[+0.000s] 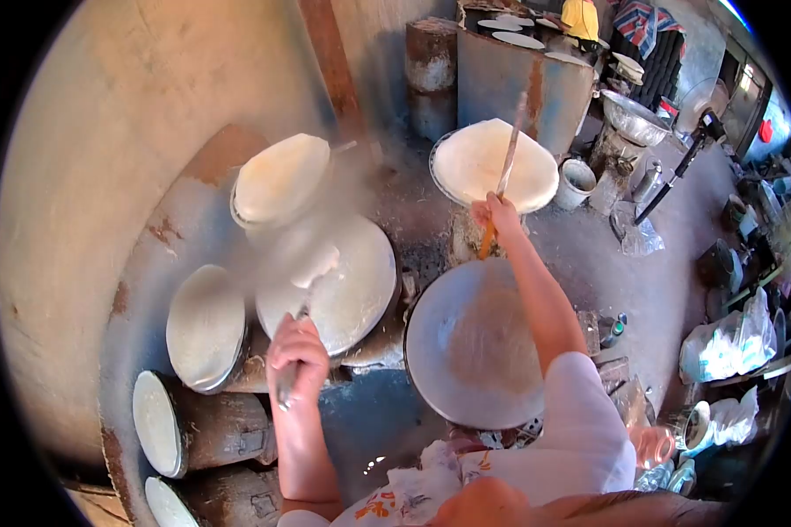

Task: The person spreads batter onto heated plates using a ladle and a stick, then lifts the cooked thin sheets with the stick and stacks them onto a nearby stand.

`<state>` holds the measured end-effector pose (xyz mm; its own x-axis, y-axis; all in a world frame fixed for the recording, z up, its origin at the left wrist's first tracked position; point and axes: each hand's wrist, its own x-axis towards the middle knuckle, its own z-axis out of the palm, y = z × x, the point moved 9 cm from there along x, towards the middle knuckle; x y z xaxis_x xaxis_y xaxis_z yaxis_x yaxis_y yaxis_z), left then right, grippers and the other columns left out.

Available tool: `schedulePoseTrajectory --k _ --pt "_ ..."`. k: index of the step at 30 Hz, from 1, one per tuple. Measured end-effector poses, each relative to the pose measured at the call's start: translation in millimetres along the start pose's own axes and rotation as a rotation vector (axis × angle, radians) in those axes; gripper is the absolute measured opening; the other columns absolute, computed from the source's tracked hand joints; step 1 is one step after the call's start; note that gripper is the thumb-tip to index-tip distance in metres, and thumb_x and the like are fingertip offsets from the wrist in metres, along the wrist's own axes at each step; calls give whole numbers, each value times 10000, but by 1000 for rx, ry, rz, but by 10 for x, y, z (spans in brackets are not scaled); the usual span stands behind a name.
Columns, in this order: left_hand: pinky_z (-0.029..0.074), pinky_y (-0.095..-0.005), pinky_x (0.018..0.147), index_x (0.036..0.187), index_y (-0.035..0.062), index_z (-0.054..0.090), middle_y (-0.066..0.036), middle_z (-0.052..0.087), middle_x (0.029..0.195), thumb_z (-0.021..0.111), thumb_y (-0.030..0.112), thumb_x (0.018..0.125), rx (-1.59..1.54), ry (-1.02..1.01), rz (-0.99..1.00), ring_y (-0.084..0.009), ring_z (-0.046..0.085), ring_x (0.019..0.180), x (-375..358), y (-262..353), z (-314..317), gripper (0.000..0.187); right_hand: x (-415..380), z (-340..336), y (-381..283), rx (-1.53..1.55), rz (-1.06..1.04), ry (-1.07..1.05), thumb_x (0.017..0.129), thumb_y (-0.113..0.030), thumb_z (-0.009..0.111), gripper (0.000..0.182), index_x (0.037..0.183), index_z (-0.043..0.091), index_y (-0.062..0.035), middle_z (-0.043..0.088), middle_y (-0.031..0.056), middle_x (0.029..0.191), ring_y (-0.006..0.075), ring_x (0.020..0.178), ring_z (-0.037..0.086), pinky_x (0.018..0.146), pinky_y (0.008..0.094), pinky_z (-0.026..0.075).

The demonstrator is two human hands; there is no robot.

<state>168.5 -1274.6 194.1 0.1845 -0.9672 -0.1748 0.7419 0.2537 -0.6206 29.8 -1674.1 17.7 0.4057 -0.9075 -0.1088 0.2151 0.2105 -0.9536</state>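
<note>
My left hand (299, 358) is closed round the handle of a ladle (305, 309). Its whitish end rests over a round griddle (365, 290) coated with pale batter, partly blurred by a smear or steam. In my right hand (498, 218) is a long thin wooden stick (511, 154), gripped near its lower part. The stick slants up across a round, cream-coloured flatbread (475, 162) on a round support. Below my right forearm lies a large grey round griddle (466, 351) with a brownish patch.
Another pale flatbread (283, 176) sits on a round support at the upper left. Several lidded round pans, one a pale disc (206, 327), line the curved left ledge. A metal basin (634, 119), a bucket (575, 183) and a black pole (672, 183) stand at right.
</note>
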Motion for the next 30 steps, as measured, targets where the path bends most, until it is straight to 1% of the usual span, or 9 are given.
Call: schedulePoseTrajectory --k 6,10,15,16,19,22,23,26,30 --pt "422 -227 333 631 68 397 -5 387 545 393 208 967 -32 -47 -48 -86 409 364 502 -388 -55 364 1315 38 516 233 33 131 939 -210 480 347 1171 462 48 591 152 1120 235 1009 601 795 317 531" --pt "419 -234 340 1049 -76 371 1 403 551 363 194 980 119 -47 -77 -78 419 378 519 -617 31 279 1088 14 806 77 162 8 940 -223 480 355 1168 467 49 615 145 1079 225 947 623 765 315 536" --pt "304 -208 298 1282 157 466 30 357 583 375 234 998 1162 63 30 -58 306 347 163 -925 -16 309 -180 -121 159 -26 201 -45 952 -268 461 295 1056 536 -3 646 122 999 204 852 647 655 319 535" --pt "267 -205 306 1437 387 198 42 331 596 353 238 1007 1546 111 -7 -54 269 355 66 -968 -78 481 -630 -219 -127 -56 172 -2 953 -273 457 278 1046 540 -24 647 111 935 194 787 642 601 317 522" --pt "277 -200 316 1418 365 260 41 341 601 368 257 1005 1628 122 -292 -49 296 365 -43 -1227 -280 441 -1824 -849 -276 -151 124 112 963 -283 437 252 997 552 -60 616 58 727 153 599 589 478 300 464" --pt "307 -199 324 1358 303 403 39 355 616 378 296 1003 686 236 -718 -41 314 379 -82 -1467 -839 356 -3234 -1355 -264 -228 118 410 937 -253 491 232 938 555 -30 557 43 635 156 532 532 474 316 436" --pt "375 -219 339 823 30 510 19 376 547 400 306 990 452 319 -833 -70 378 360 -78 -1555 -1020 340 -3621 -1483 -175 -361 87 508 917 -224 510 216 952 558 -16 553 50 641 157 537 528 484 317 434" --pt "389 -214 356 682 95 379 19 388 515 463 270 966 319 481 -875 -74 411 377 -87 -1606 -1804 344 -4585 -1695 11 -734 -216 668 814 -97 570 297 1091 566 9 535 80 671 160 571 515 538 322 432" --pt "372 -186 368 665 100 388 42 360 507 523 213 942 354 648 -898 -58 388 384 -46 -1483 -2780 328 -5295 -1592 598 -330 70 746 798 -5 527 491 1283 480 -61 604 46 759 101 596 516 550 265 440"
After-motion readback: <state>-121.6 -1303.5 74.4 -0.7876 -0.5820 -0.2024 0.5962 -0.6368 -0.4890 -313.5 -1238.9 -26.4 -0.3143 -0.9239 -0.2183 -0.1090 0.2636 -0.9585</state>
